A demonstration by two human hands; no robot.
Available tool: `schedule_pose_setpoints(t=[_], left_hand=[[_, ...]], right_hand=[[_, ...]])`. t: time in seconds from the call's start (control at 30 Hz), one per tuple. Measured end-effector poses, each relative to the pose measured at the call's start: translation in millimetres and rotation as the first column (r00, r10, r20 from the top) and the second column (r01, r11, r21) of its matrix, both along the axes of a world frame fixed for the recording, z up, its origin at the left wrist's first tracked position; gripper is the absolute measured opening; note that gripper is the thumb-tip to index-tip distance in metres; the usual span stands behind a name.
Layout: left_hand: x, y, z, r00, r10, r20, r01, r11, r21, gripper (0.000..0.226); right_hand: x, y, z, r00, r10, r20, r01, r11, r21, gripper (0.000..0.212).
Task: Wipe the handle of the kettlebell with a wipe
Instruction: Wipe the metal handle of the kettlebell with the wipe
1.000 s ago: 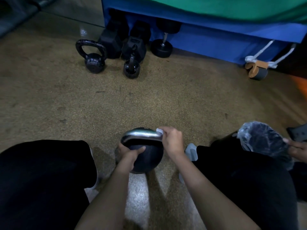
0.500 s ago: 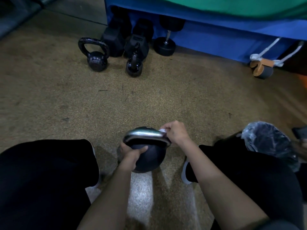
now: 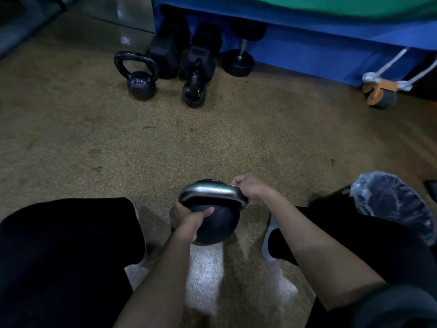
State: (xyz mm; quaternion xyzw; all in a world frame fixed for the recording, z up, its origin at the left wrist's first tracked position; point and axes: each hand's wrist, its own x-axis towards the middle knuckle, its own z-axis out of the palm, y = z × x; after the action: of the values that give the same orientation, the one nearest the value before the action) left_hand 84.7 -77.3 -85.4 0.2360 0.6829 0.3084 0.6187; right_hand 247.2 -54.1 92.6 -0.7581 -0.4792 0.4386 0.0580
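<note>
A black kettlebell (image 3: 218, 224) with a shiny silver handle (image 3: 209, 190) stands on the floor between my knees. My left hand (image 3: 191, 220) grips the ball at its left side, thumb across the front. My right hand (image 3: 251, 188) is curled at the handle's right end and pinches a white wipe (image 3: 234, 186), of which only a small edge shows under the fingers.
Two small black kettlebells (image 3: 139, 76) (image 3: 194, 91) and several dumbbells (image 3: 238, 62) stand at the back by a blue mat (image 3: 307, 43). An ab wheel (image 3: 380, 93) lies far right. A bin with a plastic liner (image 3: 392, 204) sits by my right knee.
My right hand with the wipe has slid along the handle's right end, shifting slightly outward and back. The left hand keeps its hold on the ball. The hand at the right edge has left view.
</note>
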Motion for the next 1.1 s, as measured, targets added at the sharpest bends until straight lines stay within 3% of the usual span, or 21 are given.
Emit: schedule_pose_setpoints(t=[0.2,0.4,0.57,0.67,0.87,1.03,1.1], left_hand=[[1.0,-1.6,1.6,0.999,0.025,0.026,-0.025,1.000,0.004,0.124],[1.1,-1.4,4.7,1.000,0.024,0.015,-0.024,1.000,-0.019,0.119],[0.5,-0.7,4.4,1.000,0.025,0.011,-0.024,0.999,-0.025,0.118],[1.2,0.1,2.9,1.000,0.017,0.003,-0.017,1.000,-0.008,0.121],[1.9,-0.4,4.8,1.000,0.014,-0.014,-0.015,1.000,-0.011,0.121],[1.4,2.0,-3.3,0.998,-0.026,-0.056,0.026,1.000,0.006,0.147],[1.0,3.3,-8.9,0.999,-0.029,-0.045,0.029,1.000,0.006,0.144]], right_hand=[[0.9,1.5,6.7,1.000,0.007,0.018,-0.006,1.000,-0.009,0.036],[-2.6,-8.2,4.2,0.996,-0.072,0.043,0.067,0.990,0.124,0.037],[-7.4,-20.2,5.5,0.966,-0.199,0.163,0.143,0.942,0.305,0.031],[-14.9,-28.7,2.1,0.962,-0.223,0.159,0.146,0.909,0.390,0.028],[-15.6,-41.1,9.0,0.942,-0.274,0.192,0.170,0.887,0.430,0.027],[-22.1,-56.0,9.9,0.943,-0.295,0.158,0.179,0.844,0.506,0.025],[-20.1,-58.0,9.7,0.939,-0.307,0.152,0.192,0.838,0.510,0.025]])
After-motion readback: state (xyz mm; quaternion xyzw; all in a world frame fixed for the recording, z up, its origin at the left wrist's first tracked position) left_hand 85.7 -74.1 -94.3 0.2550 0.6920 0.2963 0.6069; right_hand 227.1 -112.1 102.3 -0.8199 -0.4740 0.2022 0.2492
